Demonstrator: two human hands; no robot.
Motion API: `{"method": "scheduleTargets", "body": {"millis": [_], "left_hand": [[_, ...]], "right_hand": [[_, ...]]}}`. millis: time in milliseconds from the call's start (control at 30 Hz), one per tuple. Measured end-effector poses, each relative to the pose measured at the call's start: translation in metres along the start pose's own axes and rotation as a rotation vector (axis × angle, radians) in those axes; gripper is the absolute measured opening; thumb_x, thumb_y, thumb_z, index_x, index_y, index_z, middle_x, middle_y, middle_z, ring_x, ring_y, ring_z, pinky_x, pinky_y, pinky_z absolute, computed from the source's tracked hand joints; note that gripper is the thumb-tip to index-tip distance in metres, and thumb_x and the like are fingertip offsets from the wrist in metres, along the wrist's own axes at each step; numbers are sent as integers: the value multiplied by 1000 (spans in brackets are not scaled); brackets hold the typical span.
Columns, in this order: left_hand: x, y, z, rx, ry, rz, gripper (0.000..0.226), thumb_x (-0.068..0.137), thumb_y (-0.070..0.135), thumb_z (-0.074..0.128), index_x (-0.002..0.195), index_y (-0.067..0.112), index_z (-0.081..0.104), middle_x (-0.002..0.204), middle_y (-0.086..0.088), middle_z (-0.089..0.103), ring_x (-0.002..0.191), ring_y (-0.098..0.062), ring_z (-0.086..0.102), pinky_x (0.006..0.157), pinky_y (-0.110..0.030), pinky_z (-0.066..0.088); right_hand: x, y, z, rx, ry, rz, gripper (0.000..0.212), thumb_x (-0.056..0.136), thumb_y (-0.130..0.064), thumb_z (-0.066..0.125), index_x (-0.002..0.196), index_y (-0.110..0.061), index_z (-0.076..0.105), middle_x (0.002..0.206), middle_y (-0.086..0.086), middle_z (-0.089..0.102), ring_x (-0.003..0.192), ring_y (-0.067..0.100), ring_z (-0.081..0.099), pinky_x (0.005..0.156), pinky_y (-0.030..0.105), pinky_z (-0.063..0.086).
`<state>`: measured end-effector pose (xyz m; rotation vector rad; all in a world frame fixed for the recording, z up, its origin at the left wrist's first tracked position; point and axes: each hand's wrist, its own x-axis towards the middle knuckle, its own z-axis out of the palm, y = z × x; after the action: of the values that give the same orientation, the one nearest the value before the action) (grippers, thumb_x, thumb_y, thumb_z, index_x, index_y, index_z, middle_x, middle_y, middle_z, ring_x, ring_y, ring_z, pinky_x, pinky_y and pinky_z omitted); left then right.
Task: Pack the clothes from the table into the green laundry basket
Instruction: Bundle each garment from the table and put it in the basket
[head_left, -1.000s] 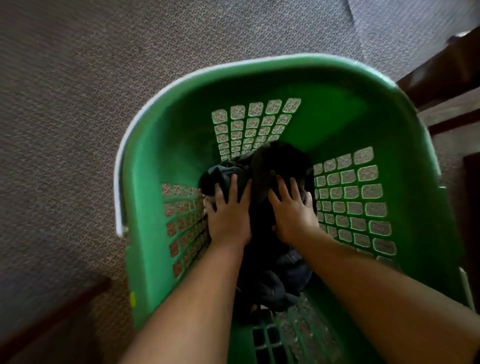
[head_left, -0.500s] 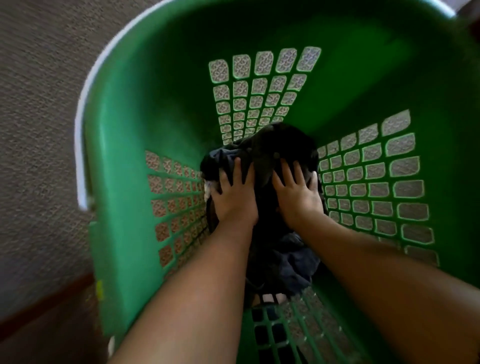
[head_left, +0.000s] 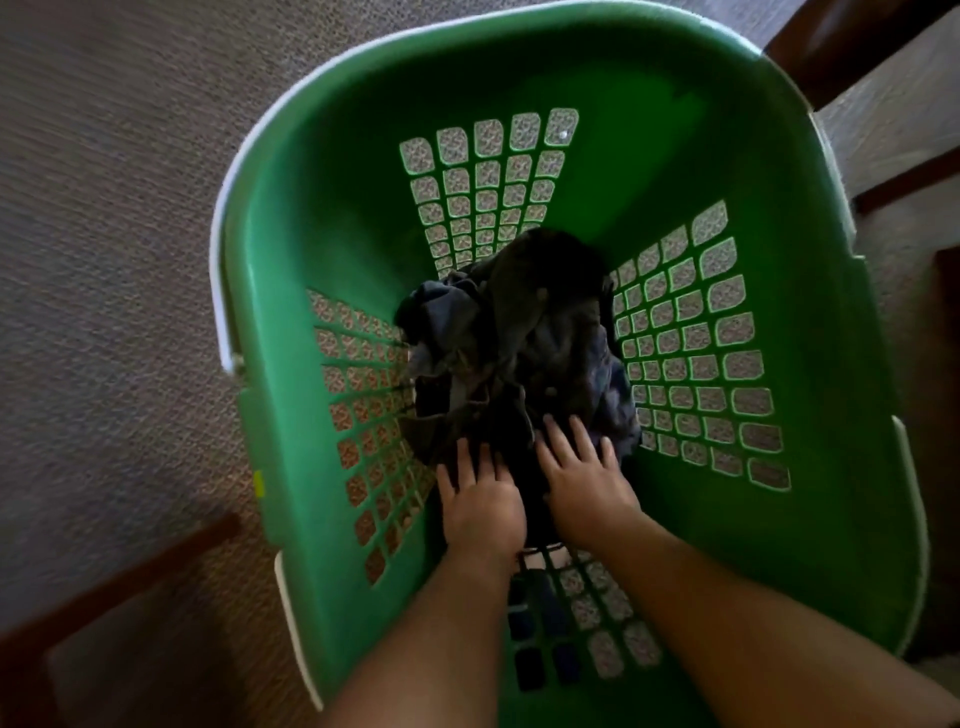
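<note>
Clothes (head_left: 519, 343) lie in a dark crumpled heap at the bottom of the green laundry basket (head_left: 649, 171), bunched against the far and side walls where the grid of holes lets the floor show through. The fabric looks grey, navy and black, with folds piled on one another; I cannot tell how many garments are in the heap.

Both bare arms reach down into the basket from the near side. The left hand (head_left: 480, 506) rests palm down on the near edge of the heap, its fingers spread flat and straight on the dark cloth, gripping nothing. The right hand (head_left: 584, 478) lies just beside it, also palm down, fingers splayed and pressed onto the pile a little farther in. The two hands are close together but apart, with a strip of black cloth between them.

The basket stands on a patterned carpet (head_left: 104, 260). Its pale rim (head_left: 218, 270) runs along the left edge. Dark wooden furniture (head_left: 852, 47) shows at the upper right corner, near the basket.
</note>
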<state>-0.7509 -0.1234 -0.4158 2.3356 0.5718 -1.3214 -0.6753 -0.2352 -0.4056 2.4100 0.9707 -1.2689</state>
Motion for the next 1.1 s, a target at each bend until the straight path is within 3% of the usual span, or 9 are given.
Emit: {"method": "scheduleTargets", "body": {"millis": [167,267,367,500,600,767,933,1000,1100], "left_hand": [[5,-4,-18,-36,-91,7,74,102,25,45,164,20,6,172,-3,3,156,-34,-14,124,-60,1],[-14,-5,-37,-110,-10,59,66,102,22,48,161,19,20,166,-6,23,156,-34,8,124,-56,19],[-43,-3,-63,-194,75,134,63,105,16,43,162,14,15,168,-7,21,155,-31,15,122,-50,28],[-94,-3,-98,-307,159,260,58,105,10,38,161,14,23,168,-8,22,156,-25,18,124,-38,25],[-143,-4,-128,-425,268,318,54,105,8,40,159,15,33,165,-5,31,151,-22,30,120,-28,26],[-228,4,-175,-449,360,421,53,109,16,37,162,17,26,166,0,29,152,-16,29,114,-18,22],[-309,18,-212,-392,426,556,52,108,15,38,160,14,30,164,-3,35,150,-13,31,112,-9,16],[-337,27,-225,-348,455,612,52,108,16,38,159,13,31,163,-4,37,149,-12,32,112,-8,15],[-376,42,-240,-323,505,697,52,107,17,40,159,13,34,161,-4,39,149,-10,34,112,-4,15]], "right_hand": [[2,-1,-11,42,-47,-4,78,101,-24,48,160,-20,-3,167,0,-16,153,30,-16,123,55,8],[-14,-6,-24,140,-95,5,80,100,-28,50,160,-18,-1,169,2,-9,155,30,-9,122,51,15],[-41,-17,-41,223,-87,17,82,100,-41,50,160,-16,1,169,4,-3,155,29,-1,122,52,17],[-89,-31,-76,358,83,12,84,97,-24,58,160,-16,3,169,2,1,155,25,0,123,50,17],[-138,-41,-112,501,200,-4,72,101,-13,47,160,-16,6,169,1,6,155,24,2,124,49,18],[-224,-54,-157,665,357,43,58,108,-28,30,161,-18,9,168,-4,8,155,16,0,126,42,15],[-313,-66,-190,772,536,94,58,106,-28,36,159,-14,19,166,4,20,155,17,11,125,30,10],[-350,-72,-204,818,600,107,57,107,-28,37,160,-16,18,167,-1,18,154,12,8,123,25,5],[-402,-80,-221,910,726,123,56,107,-30,39,160,-23,20,166,-9,18,152,2,7,125,28,7]]}}
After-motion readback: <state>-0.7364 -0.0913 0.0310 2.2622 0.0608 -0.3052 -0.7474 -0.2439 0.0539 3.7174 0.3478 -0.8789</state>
